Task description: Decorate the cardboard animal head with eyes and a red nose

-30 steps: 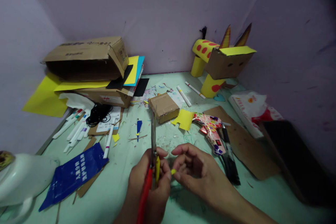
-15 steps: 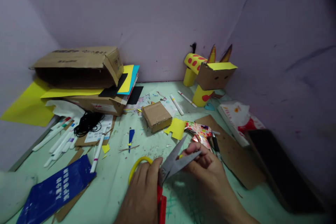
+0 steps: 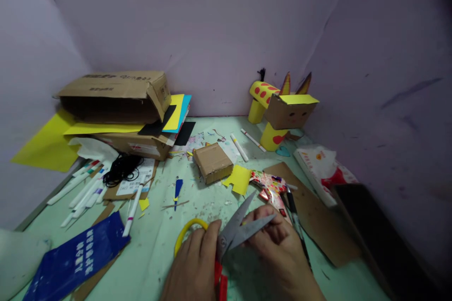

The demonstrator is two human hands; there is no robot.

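Observation:
My left hand (image 3: 194, 263) grips a pair of scissors (image 3: 237, 230) with yellow and red handles; the grey blades stand apart and point up to the right. My right hand (image 3: 278, 249) is closed in a pinch right beside the blades, over the green table (image 3: 158, 240). What it pinches is hidden behind the blades and fingers. A patterned red paper piece (image 3: 270, 184) and a yellow paper scrap (image 3: 240, 179) lie just beyond my right hand.
A small cardboard box (image 3: 213, 162) sits mid-table. Stacked cardboard boxes (image 3: 116, 99) with coloured sheets stand at back left, markers (image 3: 83, 186) and black cord (image 3: 122, 168) in front. A cardboard giraffe (image 3: 282, 108) stands at back right. A blue packet (image 3: 76, 258) lies near left.
One second ago the scissors stood upright and shut beside a small yellow scrap in my right fingers. Since then the blades opened and turned toward the right hand; the view shifted slightly.

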